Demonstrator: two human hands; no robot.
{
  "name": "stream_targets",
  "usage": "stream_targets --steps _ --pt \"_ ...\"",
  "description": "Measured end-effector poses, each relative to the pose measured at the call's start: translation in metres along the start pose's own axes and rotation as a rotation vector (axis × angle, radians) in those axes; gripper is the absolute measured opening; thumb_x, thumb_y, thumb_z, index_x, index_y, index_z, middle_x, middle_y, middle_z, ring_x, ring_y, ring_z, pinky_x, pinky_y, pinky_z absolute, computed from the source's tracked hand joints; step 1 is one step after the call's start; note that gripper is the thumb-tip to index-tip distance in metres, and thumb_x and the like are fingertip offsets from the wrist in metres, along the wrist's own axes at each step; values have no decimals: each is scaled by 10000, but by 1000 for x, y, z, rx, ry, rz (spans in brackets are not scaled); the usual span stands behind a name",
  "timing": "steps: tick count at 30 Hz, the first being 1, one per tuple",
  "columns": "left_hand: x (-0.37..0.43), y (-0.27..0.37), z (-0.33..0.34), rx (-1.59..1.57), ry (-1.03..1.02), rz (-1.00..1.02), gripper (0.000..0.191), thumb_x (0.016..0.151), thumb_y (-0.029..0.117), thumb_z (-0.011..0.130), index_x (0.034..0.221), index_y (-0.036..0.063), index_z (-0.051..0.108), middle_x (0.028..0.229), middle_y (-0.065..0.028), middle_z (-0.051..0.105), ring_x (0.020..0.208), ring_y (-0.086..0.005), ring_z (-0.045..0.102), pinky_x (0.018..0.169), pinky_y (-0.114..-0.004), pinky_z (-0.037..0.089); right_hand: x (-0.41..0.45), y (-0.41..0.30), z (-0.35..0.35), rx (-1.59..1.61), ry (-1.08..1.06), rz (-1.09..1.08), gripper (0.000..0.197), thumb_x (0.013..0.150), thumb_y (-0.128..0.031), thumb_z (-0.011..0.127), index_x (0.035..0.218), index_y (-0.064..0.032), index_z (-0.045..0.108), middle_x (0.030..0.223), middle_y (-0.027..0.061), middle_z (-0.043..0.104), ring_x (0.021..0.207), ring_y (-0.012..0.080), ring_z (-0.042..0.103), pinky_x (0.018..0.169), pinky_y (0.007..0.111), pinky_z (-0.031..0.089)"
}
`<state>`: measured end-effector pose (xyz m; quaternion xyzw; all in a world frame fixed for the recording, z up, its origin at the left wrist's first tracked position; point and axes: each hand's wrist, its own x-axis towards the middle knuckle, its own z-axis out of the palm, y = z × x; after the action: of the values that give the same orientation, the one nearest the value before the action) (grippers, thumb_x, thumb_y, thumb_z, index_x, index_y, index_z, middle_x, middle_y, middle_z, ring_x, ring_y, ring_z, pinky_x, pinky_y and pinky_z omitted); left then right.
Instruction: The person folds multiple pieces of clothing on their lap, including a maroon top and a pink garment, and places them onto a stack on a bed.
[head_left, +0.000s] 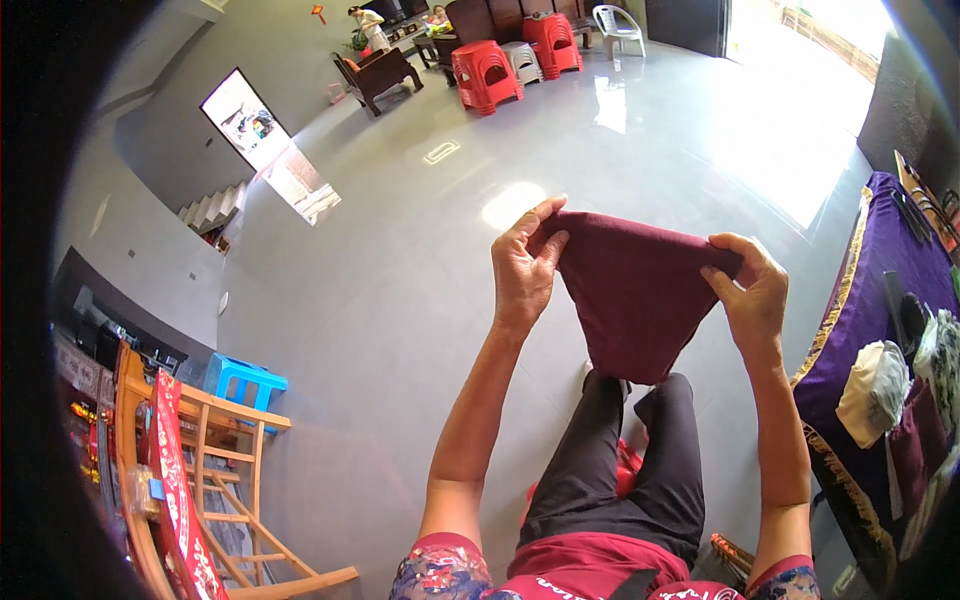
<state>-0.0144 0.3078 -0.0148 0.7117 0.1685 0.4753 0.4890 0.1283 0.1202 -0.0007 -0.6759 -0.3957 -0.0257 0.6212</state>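
A maroon cloth garment (637, 296), shaped like a pair of briefs, hangs stretched out before me above my knees. My left hand (529, 262) pinches its upper left corner between thumb and fingers. At the upper right corner, my right hand (750, 289) grips the same edge. The garment narrows downward, and its lower end overlaps my dark trousers (600, 480) in the view. To my right, a table with a purple, gold-fringed cover (832, 397) carries a beige and grey cloth bundle (870, 394) and more maroon fabric (919, 435).
Red plastic stools (486, 79), a grey stool (523, 64) and a white chair (619, 31) stand at the back. A person (369, 26) is near a wooden armchair (382, 75). On the left are a blue stool (244, 379) and a wooden frame (232, 454).
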Motion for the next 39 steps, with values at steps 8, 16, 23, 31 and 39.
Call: stream_targets --steps 8,16,23,31,39 --pt "7 0 -24 463 105 348 88 775 2 601 861 20 601 1036 -94 520 843 -191 526 784 -304 430 -8 -28 12 -430 26 -410 168 599 41 666 735 -23 590 895 82 521 904 254 511 683 348 451" --pt "16 49 -84 589 2 423 143 765 -45 570 882 37 567 1022 -81 567 898 -177 519 834 -299 408 -47 -72 41 60 -471 -273 176 732 -23 609 853 -39 484 716 118 539 577 271 555 516 355 438" --pt "26 97 -72 692 -491 451 226 679 -89 610 858 47 585 974 -59 570 961 -214 502 831 -313 422 -93 -82 36 421 -709 127 209 748 -33 621 861 -12 446 625 96 533 555 130 533 513 286 435" --pt "-45 -19 66 433 -951 172 94 795 72 521 844 122 585 988 -61 550 1002 -270 478 892 -380 378 -165 -26 -22 713 -471 895 149 750 40 575 851 -5 476 800 39 536 734 104 548 646 276 534" --pt "-124 -49 193 321 -975 161 110 804 66 513 853 136 583 933 -67 525 944 -258 497 828 -395 391 -203 4 -100 512 -135 1040 131 711 2 498 838 -31 492 769 67 594 604 125 575 494 259 530"
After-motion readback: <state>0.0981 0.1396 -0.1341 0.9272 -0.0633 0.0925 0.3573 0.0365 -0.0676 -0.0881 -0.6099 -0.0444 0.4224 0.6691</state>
